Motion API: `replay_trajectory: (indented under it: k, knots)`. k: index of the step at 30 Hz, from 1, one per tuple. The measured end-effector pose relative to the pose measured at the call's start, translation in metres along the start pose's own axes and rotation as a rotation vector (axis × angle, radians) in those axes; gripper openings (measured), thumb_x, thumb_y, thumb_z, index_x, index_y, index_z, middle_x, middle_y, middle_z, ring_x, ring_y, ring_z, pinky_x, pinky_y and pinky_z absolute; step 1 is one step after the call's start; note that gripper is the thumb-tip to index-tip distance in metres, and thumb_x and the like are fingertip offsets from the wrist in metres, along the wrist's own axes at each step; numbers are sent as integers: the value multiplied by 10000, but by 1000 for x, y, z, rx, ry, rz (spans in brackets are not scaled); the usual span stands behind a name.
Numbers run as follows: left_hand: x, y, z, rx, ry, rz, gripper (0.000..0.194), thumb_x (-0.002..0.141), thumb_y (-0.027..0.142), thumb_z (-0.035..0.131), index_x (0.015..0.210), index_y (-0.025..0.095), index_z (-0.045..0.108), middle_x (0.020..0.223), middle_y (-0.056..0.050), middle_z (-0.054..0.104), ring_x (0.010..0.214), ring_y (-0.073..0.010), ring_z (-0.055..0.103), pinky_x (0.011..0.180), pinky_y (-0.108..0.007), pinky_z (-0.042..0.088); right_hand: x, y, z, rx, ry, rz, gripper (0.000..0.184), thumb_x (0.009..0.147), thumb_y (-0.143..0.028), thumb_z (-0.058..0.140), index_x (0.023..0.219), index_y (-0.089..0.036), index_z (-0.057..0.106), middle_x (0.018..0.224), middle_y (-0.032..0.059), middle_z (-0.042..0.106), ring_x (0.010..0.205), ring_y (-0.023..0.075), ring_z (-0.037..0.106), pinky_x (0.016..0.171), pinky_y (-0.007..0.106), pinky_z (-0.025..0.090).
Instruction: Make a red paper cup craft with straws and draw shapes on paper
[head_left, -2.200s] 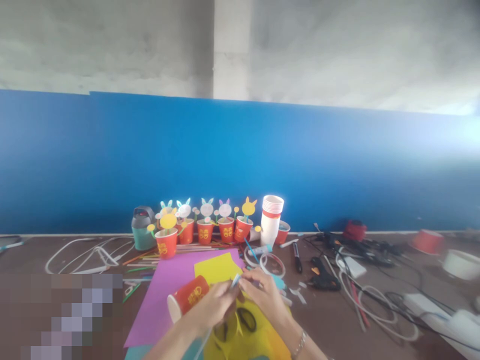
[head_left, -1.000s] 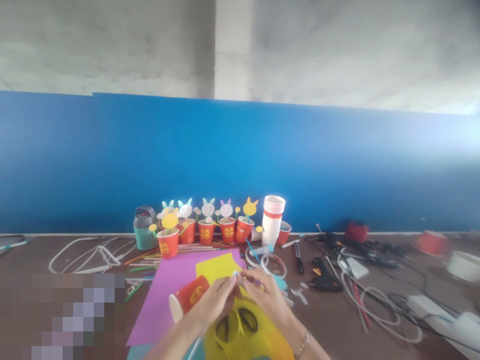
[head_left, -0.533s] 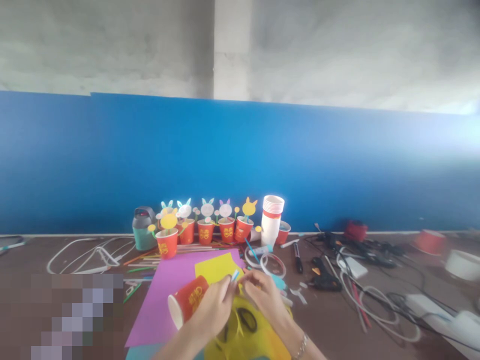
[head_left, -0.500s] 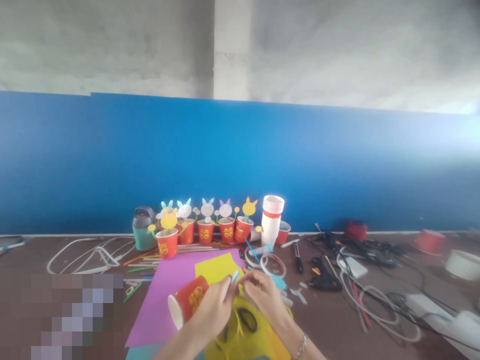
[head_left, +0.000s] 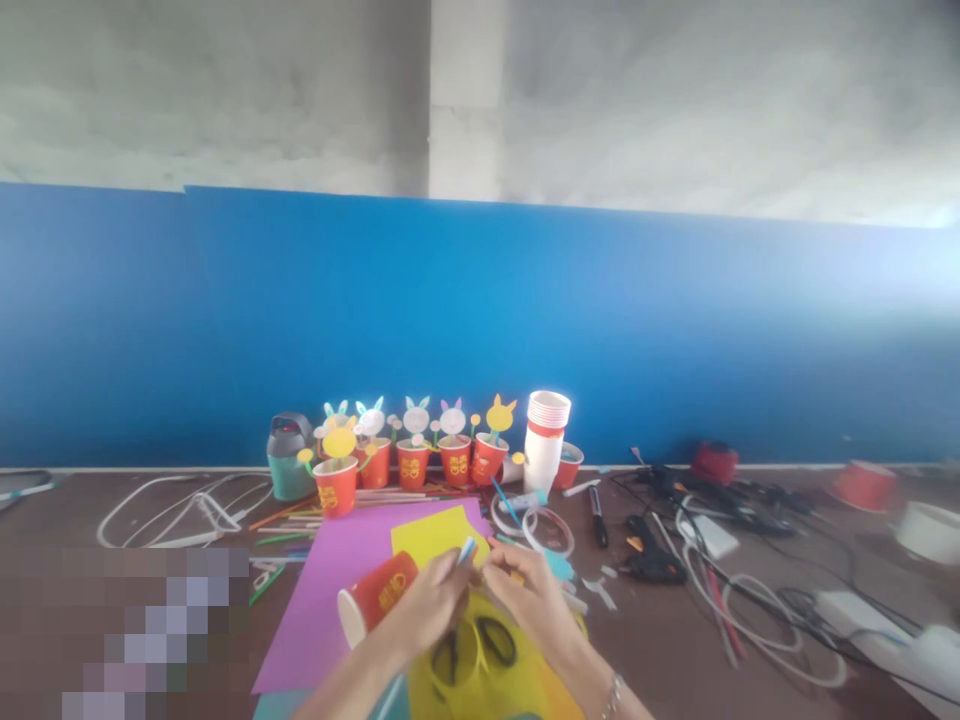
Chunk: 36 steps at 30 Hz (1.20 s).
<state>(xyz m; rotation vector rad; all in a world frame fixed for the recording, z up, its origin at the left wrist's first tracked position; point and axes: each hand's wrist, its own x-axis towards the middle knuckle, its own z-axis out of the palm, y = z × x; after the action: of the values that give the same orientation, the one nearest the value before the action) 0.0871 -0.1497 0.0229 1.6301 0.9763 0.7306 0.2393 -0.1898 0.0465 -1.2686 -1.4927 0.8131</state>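
Observation:
My left hand (head_left: 437, 598) pinches a narrow pale blue-and-white strip (head_left: 466, 549), its tip poking up past the fingers. Below that wrist shows a pale stick (head_left: 390, 698); whether it belongs to the strip I cannot tell. Close by on the right, my right hand (head_left: 529, 592) has thumb and fingertips pressed together; what they hold is too small to make out. A red paper cup (head_left: 382, 594) lies on its side beside my left hand, on purple paper (head_left: 315, 620). Dark-handled scissors (head_left: 496, 641) lie under the hands among yellow sheets (head_left: 480, 690).
Behind, red cups (head_left: 412, 466) hold paper animal heads on stems, next to a tall stack of cups (head_left: 544, 440) and a teal-grey bottle (head_left: 289, 460). At right lie a marker (head_left: 598, 516), a black glue gun (head_left: 651, 550) and tangled cables (head_left: 750, 590). A blue partition (head_left: 480, 320) stands behind.
The fingertips of both hands came together about a second ago, then parted slightly. The strip stays in my left hand. The cups and papers have not moved.

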Motion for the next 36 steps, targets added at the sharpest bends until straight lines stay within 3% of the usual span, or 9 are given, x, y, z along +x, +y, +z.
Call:
replay_trajectory:
  k: [6, 10, 13, 17, 23, 27, 32, 36]
  knots:
    - [-3, 7, 0, -139, -105, -174, 549, 709, 712, 509, 676, 164, 533, 428, 85, 379, 356, -58, 277, 395, -228, 163, 3, 5, -4, -32, -44, 14, 270, 789, -354, 569, 616, -166, 661, 607, 24, 604, 720, 214, 593, 677, 276, 445]
    - [-9, 14, -2, -194, -144, -219, 529, 699, 687, 541, 738, 160, 560, 443, 84, 414, 345, -48, 267, 380, -218, 154, 5, 9, -8, -28, 66, 11, 312, 804, -407, 562, 635, -160, 648, 572, 1, 552, 597, 160, 512, 560, 249, 382]
    - [-12, 17, -3, -239, -206, -237, 496, 688, 658, 569, 734, 165, 567, 420, 83, 425, 319, -50, 263, 359, -214, 164, 6, 9, -9, -36, 118, -13, 333, 802, -434, 570, 638, -156, 651, 590, 0, 555, 599, 151, 485, 577, 256, 372]
    - [-12, 16, -2, -277, -272, -275, 458, 671, 621, 607, 733, 169, 565, 430, 79, 450, 301, -47, 288, 347, -211, 174, 6, 7, -7, -20, 53, -1, 366, 789, -456, 566, 606, -152, 660, 636, 37, 606, 668, 188, 537, 625, 280, 407]
    - [-13, 18, -3, -316, -253, -319, 523, 583, 647, 669, 749, 160, 576, 456, 82, 430, 343, -38, 264, 377, -218, 122, 6, 5, -9, 13, 67, 16, 355, 765, -463, 585, 601, -155, 647, 583, 13, 549, 599, 157, 475, 586, 272, 388]
    - [-12, 19, -4, -335, -221, -345, 625, 612, 759, 566, 760, 152, 589, 473, 81, 397, 368, -38, 223, 402, -224, 95, 7, 4, -11, 40, 95, 25, 363, 740, -472, 611, 564, -155, 628, 557, 0, 508, 557, 134, 431, 542, 261, 381]
    - [-12, 18, -5, -344, -209, -311, 638, 599, 765, 564, 774, 152, 592, 471, 84, 384, 382, -45, 235, 393, -218, 105, 7, 8, -9, 88, 28, 43, 368, 736, -480, 622, 553, -161, 642, 495, -11, 482, 549, 156, 501, 603, 293, 476]
    - [-11, 15, -5, -309, -212, -246, 627, 633, 742, 568, 811, 141, 599, 470, 85, 388, 383, -49, 271, 383, -211, 143, 8, 10, -9, 83, 36, 48, 341, 729, -456, 627, 544, -169, 641, 477, -17, 484, 561, 172, 538, 768, 358, 494]
